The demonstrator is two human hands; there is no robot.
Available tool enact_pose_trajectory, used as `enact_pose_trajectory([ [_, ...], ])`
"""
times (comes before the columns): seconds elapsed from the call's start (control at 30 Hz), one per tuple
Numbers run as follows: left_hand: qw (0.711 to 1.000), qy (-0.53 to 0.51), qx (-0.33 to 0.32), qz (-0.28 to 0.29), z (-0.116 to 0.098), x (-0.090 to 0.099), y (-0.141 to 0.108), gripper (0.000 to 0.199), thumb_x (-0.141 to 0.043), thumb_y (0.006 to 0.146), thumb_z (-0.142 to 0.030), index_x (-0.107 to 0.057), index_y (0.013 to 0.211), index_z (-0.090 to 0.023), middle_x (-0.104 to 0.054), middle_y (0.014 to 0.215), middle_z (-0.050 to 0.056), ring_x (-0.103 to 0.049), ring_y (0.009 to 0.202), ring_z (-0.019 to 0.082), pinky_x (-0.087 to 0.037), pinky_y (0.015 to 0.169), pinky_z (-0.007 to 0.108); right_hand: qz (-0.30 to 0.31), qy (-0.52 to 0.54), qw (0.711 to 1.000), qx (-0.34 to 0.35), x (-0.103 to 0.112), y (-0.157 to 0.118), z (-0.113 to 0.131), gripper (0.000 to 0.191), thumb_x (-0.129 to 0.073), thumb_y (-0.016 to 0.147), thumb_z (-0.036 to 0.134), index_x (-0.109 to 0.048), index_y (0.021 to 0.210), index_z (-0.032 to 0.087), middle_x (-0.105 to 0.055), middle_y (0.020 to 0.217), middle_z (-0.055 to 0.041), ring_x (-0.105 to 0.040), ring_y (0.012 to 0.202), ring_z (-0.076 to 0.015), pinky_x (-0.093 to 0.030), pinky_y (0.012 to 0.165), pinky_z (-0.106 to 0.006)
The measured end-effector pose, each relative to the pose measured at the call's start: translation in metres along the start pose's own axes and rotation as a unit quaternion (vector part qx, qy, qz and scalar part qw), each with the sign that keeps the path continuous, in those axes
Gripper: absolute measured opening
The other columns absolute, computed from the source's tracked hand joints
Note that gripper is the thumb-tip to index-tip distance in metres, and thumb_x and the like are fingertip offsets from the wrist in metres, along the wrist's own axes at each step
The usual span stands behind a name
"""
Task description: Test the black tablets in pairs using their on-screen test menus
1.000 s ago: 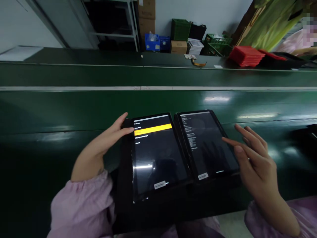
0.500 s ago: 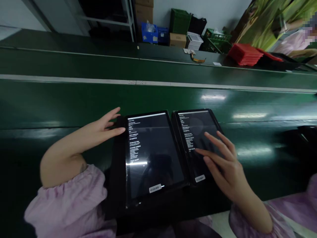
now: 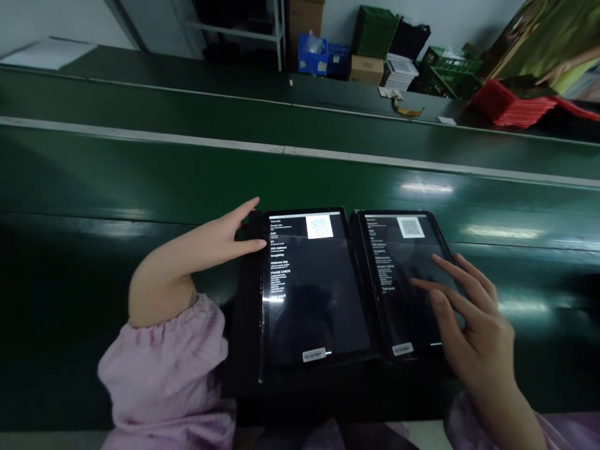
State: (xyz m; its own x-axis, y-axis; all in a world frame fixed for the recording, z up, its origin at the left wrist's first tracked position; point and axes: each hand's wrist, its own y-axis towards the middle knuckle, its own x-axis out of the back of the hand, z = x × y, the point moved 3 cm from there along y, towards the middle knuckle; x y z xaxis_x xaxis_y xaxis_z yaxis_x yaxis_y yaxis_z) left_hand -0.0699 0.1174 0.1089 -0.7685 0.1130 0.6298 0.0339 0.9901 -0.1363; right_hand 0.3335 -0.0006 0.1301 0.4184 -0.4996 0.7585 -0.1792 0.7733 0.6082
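Observation:
Two dark tablets lie side by side, their screens lit with white text and a square code near the top. At the upper left edge of the left tablet (image 3: 314,300) rests my left hand (image 3: 239,232), thumb on the edge and fingers apart. Over the right tablet (image 3: 403,312) is my right hand (image 3: 473,312), fingers spread, the index fingertip at or just above the glass. Neither hand grips anything. Each tablet has a small white barcode label at its bottom edge. Something black lies under and beside the left tablet.
Beyond the green work surface (image 3: 187,181) runs a rear ledge with an orange flex strip (image 3: 407,111) and stacked red trays (image 3: 510,106). Farther back are a blue bin (image 3: 313,61), a cardboard box (image 3: 366,70) and green crates (image 3: 375,31). Part of a person shows at upper right.
A square code has appeared on both screens. The view has shifted, so the tablets and both hands sit farther right. My right hand has moved slightly right across its tablet.

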Motion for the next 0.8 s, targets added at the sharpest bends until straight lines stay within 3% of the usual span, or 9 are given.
enact_pose_trajectory([
  [0.13,0.999,0.050,-0.006,0.000,-0.018,-0.013,0.001,0.132,-0.089,0.066,-0.076,-0.037,0.175,-0.023,-0.041,0.178,0.020,-0.037,0.162,0.053,-0.039,0.127,0.069,0.008,0.003,1.000,0.001,0.002,0.004,0.000,0.030,-0.053,0.112,0.031,-0.082,0.118,0.029,-0.074,0.145,-0.0081,-0.061,0.148,-0.0369,-0.061,0.110,-0.059],
  [0.23,0.997,0.071,-0.003,-0.006,-0.029,-0.015,-0.002,0.140,-0.087,0.066,-0.080,-0.027,0.178,-0.021,-0.036,0.181,0.021,-0.036,0.163,0.054,-0.038,0.127,0.070,0.008,0.004,1.000,0.008,0.001,0.015,-0.003,0.030,-0.054,0.112,0.033,-0.082,0.120,0.030,-0.073,0.146,-0.0081,-0.060,0.148,-0.0365,-0.056,0.117,-0.062],
  [0.37,0.996,0.086,0.022,-0.009,-0.027,-0.007,-0.005,0.121,-0.072,0.083,-0.080,-0.024,0.179,-0.026,-0.033,0.183,0.015,-0.045,0.160,0.047,-0.040,0.129,0.060,0.023,-0.024,0.999,0.037,-0.010,0.040,-0.016,0.034,-0.052,0.112,0.039,-0.081,0.127,0.031,-0.069,0.152,-0.0103,-0.053,0.153,-0.0398,-0.048,0.123,-0.069],
  [0.6,0.993,0.113,0.039,-0.022,-0.023,-0.003,-0.003,0.101,-0.062,0.091,-0.073,-0.037,0.175,-0.024,-0.045,0.177,0.013,-0.053,0.155,0.042,-0.044,0.127,0.054,0.073,-0.036,0.996,0.041,-0.048,0.066,-0.037,0.040,-0.049,0.112,0.046,-0.082,0.130,0.030,-0.058,0.162,-0.0125,-0.039,0.160,-0.0444,-0.033,0.128,-0.078],
  [0.8,0.988,0.147,0.048,0.001,-0.037,-0.008,-0.005,0.090,-0.058,0.097,-0.062,-0.037,0.175,-0.023,-0.044,0.178,0.010,-0.055,0.154,0.042,-0.041,0.129,0.057,0.047,-0.029,0.997,0.051,-0.034,0.063,-0.036,0.041,-0.047,0.113,0.044,-0.081,0.132,0.031,-0.059,0.163,-0.0102,-0.040,0.161,-0.0443,-0.033,0.128,-0.078],
])
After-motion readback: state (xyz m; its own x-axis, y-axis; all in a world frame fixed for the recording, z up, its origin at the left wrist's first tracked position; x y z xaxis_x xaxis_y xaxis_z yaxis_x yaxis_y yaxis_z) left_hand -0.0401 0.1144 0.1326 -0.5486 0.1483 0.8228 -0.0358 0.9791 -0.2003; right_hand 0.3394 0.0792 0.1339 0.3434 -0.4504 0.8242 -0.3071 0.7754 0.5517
